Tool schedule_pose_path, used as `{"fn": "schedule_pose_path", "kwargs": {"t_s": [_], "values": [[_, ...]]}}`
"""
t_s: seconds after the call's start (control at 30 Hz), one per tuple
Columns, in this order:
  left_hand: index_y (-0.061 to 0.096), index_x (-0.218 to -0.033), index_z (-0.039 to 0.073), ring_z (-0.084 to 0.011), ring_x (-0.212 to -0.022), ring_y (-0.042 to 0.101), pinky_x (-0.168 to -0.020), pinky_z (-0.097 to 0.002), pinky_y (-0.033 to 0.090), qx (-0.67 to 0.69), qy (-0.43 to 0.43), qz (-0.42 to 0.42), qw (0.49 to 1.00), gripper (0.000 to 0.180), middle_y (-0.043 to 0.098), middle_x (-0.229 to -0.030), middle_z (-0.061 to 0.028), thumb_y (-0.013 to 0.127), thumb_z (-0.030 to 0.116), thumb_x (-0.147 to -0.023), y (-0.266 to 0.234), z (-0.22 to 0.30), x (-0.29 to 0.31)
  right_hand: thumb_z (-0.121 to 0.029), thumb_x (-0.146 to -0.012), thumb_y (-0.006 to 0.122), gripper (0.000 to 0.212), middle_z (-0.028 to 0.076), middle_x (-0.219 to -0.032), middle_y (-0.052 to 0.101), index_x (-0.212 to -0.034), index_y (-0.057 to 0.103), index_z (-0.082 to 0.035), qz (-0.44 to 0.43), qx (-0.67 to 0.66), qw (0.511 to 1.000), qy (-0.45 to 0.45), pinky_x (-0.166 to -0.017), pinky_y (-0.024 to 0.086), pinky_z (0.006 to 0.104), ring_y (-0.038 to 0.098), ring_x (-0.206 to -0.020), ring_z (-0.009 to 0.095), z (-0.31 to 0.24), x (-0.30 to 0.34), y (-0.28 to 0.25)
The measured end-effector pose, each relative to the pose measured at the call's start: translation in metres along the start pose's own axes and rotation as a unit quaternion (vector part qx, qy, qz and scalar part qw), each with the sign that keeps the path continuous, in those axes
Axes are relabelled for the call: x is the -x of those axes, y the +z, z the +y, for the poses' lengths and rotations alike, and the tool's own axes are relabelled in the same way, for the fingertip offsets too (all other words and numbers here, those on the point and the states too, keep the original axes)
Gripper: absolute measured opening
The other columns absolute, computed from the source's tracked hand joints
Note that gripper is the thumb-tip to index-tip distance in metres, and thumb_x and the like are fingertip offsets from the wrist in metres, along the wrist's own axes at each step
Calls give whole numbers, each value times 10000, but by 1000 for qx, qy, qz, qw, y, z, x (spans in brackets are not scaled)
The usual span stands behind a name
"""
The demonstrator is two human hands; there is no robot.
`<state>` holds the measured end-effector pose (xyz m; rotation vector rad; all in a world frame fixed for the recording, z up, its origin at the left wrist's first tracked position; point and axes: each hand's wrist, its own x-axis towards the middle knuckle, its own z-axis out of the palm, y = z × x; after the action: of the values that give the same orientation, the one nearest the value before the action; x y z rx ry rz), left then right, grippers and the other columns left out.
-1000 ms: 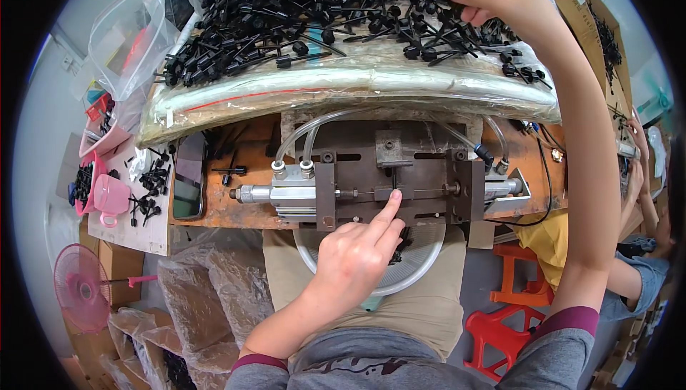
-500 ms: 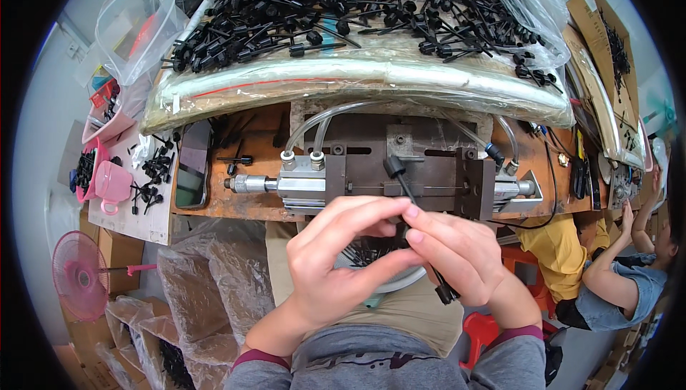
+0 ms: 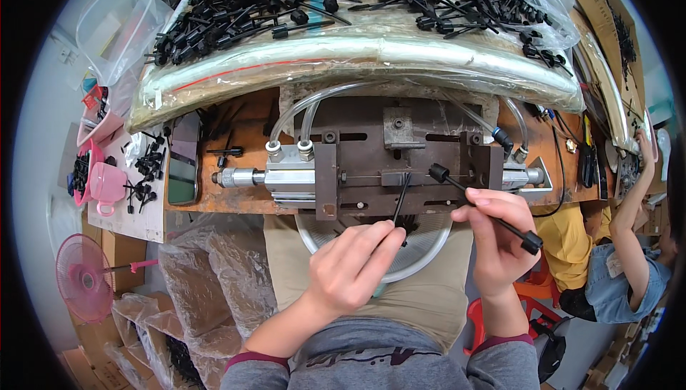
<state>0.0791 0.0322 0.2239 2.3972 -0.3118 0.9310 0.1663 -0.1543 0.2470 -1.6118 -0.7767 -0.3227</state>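
Note:
My right hand (image 3: 499, 236) pinches a black plastic rod (image 3: 511, 230) with a thick ribbed knob at each end. Its upper knob is just in front of a brown metal clamping fixture (image 3: 371, 124). Closed fingertips of my left hand (image 3: 351, 270) grip a thin black rod (image 3: 401, 200), which points up toward the small block at the fixture's middle. Whether its tip touches the block, I cannot tell. Below, a white mesh basket (image 3: 432, 245) on my lap holds black parts, partly hidden by my left hand.
Silver air cylinders (image 3: 291, 175) with clear hoses (image 3: 282, 115) flank the fixture. Behind it, a plastic-covered tray edge (image 3: 357, 54) holds a heap of black rods (image 3: 236, 29). A phone (image 3: 185, 165) lies left. At right sits another person (image 3: 623, 268).
My hands have moved apart; the right went right with the knobbed rod. The left now shows a thin rod pointing at the fixture. The other person's arm has reached up.

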Motion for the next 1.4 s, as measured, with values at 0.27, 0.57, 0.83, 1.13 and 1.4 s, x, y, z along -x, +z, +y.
{"fn": "schedule_pose_path", "kwargs": {"t_s": [0.27,0.57,0.83,1.13,1.4], "values": [[731,-1040,-20,-221,-785,693,-682,-304,595,21,-53,-54,997,349,695,-1167,-160,799,1,-699,20,3,-1,162,-909,562,219,248,-1145,616,-1105,590,69,28,-44,999,13,-755,636,353,719,-863,285,-8,4,-8],[745,-1006,0,-147,-659,653,-611,-268,487,-103,9,-109,989,319,696,-1224,-145,786,102,-706,8,5,-24,115,-926,572,194,258,-1102,633,-1110,537,63,48,-91,992,76,-686,629,338,721,-784,289,-18,9,-12],[745,-1002,8,-148,-647,657,-602,-269,482,-87,-13,-120,989,312,700,-1222,-131,788,94,-706,7,5,-23,-3,-940,634,147,239,-935,690,-1043,550,59,87,-230,943,223,-576,588,291,694,-620,249,-23,8,-16],[766,-1022,30,-172,-827,728,-725,-270,582,298,-102,-122,941,360,699,-1232,-112,871,90,-683,-24,12,-24,-13,-943,630,124,239,-912,699,-1031,576,55,23,-377,864,334,-530,561,278,674,-578,223,-22,7,-13],[756,-945,1,-182,-760,716,-645,-288,570,113,-68,-45,990,308,701,-1195,-172,870,66,-666,-21,10,-15,-33,-969,599,216,270,-1188,646,-1160,637,60,117,-130,975,140,-602,564,277,685,-727,202,-15,2,-14]]}}
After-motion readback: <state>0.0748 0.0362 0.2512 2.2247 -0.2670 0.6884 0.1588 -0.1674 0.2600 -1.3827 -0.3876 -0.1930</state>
